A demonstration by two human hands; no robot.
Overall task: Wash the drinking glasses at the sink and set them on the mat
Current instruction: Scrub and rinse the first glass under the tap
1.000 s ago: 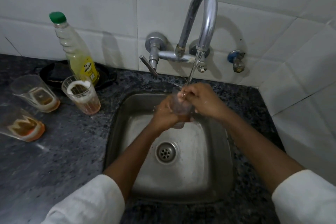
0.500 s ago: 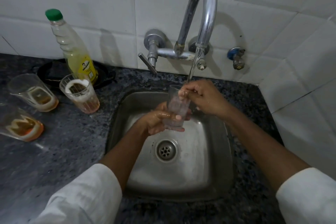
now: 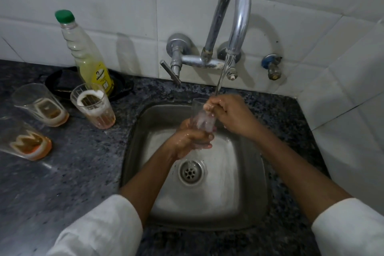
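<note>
Two hands work over the steel sink (image 3: 245,199), which is set into the dark speckled counter (image 3: 68,172). The left hand (image 3: 187,141) is wrapped around the lower part of a clear drinking glass (image 3: 202,122), fingers closed on its base, holding it upright above the basin just behind the drain (image 3: 190,172). The right hand (image 3: 230,113) is curled at the glass's rim, its fingertips (image 3: 207,107) bunched together and reaching into the mouth. Water runs from the curved tap (image 3: 236,14) at the back wall and falls onto the right hand and into the glass. Three more glasses stand on the counter left of the sink: one with a foamy ring inside (image 3: 93,106) nearest the sink's back left corner, another (image 3: 40,105) farther left, and a third (image 3: 22,141) at the counter's left edge, partly cut off by the frame; each holds an amber residue at the bottom. Behind them, near the tiled wall, a green-capped bottle of yellow liquid (image 3: 87,54) stands on a dark round tray (image 3: 122,87). White sleeves (image 3: 99,228) cover both forearms' upper parts.
</note>
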